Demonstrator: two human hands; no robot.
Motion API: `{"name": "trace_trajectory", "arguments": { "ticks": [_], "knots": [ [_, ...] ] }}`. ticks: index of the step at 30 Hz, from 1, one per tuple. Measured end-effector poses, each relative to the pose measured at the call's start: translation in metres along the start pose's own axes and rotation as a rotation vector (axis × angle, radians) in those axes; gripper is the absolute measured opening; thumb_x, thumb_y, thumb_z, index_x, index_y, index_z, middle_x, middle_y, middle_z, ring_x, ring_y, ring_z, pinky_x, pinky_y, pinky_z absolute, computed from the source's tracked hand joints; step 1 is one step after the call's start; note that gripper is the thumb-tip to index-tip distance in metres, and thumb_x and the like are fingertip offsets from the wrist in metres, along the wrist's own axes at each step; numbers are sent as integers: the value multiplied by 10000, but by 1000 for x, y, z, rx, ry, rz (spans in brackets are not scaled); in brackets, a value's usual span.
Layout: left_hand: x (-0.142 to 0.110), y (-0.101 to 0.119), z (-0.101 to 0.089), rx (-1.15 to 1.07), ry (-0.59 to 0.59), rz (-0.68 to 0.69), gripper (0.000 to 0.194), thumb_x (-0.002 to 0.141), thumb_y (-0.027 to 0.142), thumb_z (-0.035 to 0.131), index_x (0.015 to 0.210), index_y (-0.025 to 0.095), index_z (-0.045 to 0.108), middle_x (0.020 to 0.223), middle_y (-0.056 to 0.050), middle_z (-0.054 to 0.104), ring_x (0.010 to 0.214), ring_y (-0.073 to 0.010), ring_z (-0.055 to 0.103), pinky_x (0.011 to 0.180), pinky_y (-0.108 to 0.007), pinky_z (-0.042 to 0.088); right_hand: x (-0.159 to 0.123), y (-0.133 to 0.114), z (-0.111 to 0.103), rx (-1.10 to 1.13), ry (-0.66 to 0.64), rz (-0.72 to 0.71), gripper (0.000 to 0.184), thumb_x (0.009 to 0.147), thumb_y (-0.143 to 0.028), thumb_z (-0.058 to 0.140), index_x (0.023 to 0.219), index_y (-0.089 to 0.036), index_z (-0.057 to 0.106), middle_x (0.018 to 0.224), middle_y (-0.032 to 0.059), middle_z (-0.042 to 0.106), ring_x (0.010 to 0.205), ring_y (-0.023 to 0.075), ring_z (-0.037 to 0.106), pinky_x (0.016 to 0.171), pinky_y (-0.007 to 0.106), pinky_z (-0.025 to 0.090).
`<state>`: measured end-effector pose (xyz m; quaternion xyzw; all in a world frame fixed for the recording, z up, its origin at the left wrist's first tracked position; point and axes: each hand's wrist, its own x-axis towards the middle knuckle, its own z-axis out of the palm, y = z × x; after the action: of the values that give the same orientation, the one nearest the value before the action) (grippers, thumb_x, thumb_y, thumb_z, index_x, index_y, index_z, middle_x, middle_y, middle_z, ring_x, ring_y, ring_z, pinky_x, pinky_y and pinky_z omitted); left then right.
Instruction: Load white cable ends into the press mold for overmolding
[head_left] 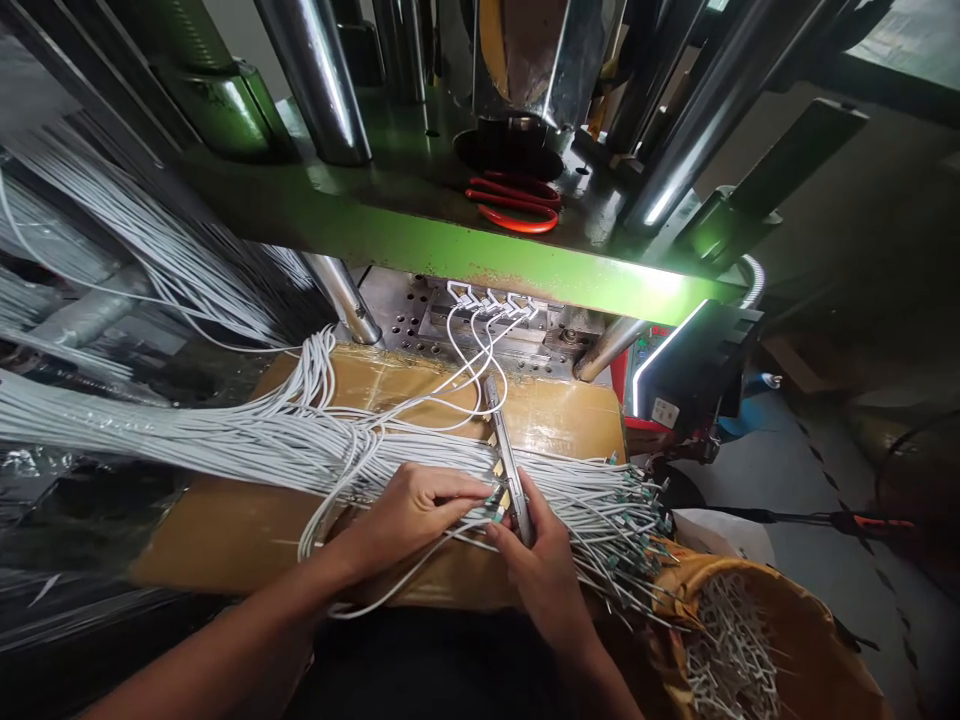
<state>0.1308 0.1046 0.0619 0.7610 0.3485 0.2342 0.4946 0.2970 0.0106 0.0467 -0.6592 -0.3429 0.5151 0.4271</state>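
My right hand (541,560) is closed around the near end of a narrow metal bar (507,450), a fixture with several small brass-coloured slots along its left side. Beside it, my left hand (420,510) pinches the end of a white cable (420,565) whose small green-tipped connector (498,516) meets the bar. Fingers partly cover the tip, so how far it sits in a slot cannot be made out. Under both hands a thick bundle of white cables (247,435) lies across a brown taped board (202,530), green-tipped ends pointing right.
Beyond the board stands a green press (420,235) with steel columns; white moulded pieces (491,300) with cables sit in its lower die. Red-handled pliers (517,203) lie on its upper plate. A bag-lined container (817,620) of white scraps is at lower right, a lit control panel (690,360) at right.
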Motion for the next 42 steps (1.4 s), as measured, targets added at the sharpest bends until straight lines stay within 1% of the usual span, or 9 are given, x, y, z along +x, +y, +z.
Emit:
{"name": "trace_trajectory", "arguments": {
  "ticks": [3, 8, 11, 21, 33, 37, 39, 40, 42],
  "knots": [
    [3, -12, 3, 220, 77, 235, 199, 869, 171, 594, 993, 208, 746, 950, -17, 756, 889, -189, 714, 835, -284, 562, 0, -2, 1, 9, 7, 18, 693, 748, -281, 666, 1391, -166, 434, 783, -40, 541, 701, 124, 472, 738, 256, 451],
    [5, -22, 3, 409, 91, 432, 230, 888, 133, 552, 1038, 189, 716, 961, -30, 754, 885, -175, 717, 813, -263, 567, 2, -1, 1, 43, 6, 23, 694, 745, -262, 667, 1394, -188, 435, 792, -43, 545, 704, 122, 473, 758, 266, 452],
    [5, -22, 3, 448, 82, 481, 237, 893, 120, 535, 1054, 173, 701, 978, -37, 751, 896, -172, 715, 828, -265, 564, 2, -1, 1, 42, 4, 28, 696, 751, -254, 663, 1401, -176, 425, 834, -27, 570, 736, 129, 484, 795, 280, 448],
    [3, -24, 4, 481, 98, 522, 252, 892, 116, 527, 1081, 173, 684, 1011, -43, 744, 917, -169, 711, 829, -252, 563, 1, -2, 2, 37, 26, 20, 705, 736, -281, 685, 1391, -170, 448, 854, -17, 605, 738, 140, 514, 787, 280, 462],
    [1, -36, 8, 461, 100, 500, 301, 879, 104, 532, 1133, 194, 668, 1026, -53, 740, 933, -177, 707, 845, -258, 559, 2, 0, 2, 29, 25, 14, 699, 734, -269, 677, 1390, -172, 453, 803, -27, 576, 723, 140, 497, 764, 271, 462],
    [9, -31, 11, 356, 108, 470, 263, 884, 98, 518, 1052, 187, 698, 969, -51, 748, 903, -175, 708, 837, -260, 554, 3, -1, 3, 14, 20, -14, 697, 743, -287, 667, 1394, -161, 448, 726, -47, 517, 665, 127, 453, 690, 252, 454],
    [11, -22, 9, 242, 99, 328, 255, 875, 112, 535, 1043, 207, 702, 972, -40, 742, 891, -168, 701, 825, -259, 552, 5, 1, -1, 35, 23, -18, 685, 729, -318, 689, 1365, -160, 489, 721, -39, 537, 665, 133, 472, 686, 259, 466],
    [10, -17, 7, 160, 91, 217, 296, 854, 120, 564, 1109, 221, 677, 1004, -37, 731, 877, -164, 697, 803, -257, 556, 6, 3, -5, 52, 32, -20, 686, 709, -337, 712, 1343, -159, 517, 726, -29, 560, 672, 140, 491, 688, 266, 475],
    [6, -10, 2, -69, 78, -22, 491, 808, 148, 616, 1287, 234, 555, 1090, -53, 696, 844, -157, 686, 740, -250, 566, 8, 11, -15, 85, 50, -20, 709, 666, -375, 758, 1308, -154, 555, 724, -14, 595, 662, 149, 515, 663, 271, 485]
  ]
}}
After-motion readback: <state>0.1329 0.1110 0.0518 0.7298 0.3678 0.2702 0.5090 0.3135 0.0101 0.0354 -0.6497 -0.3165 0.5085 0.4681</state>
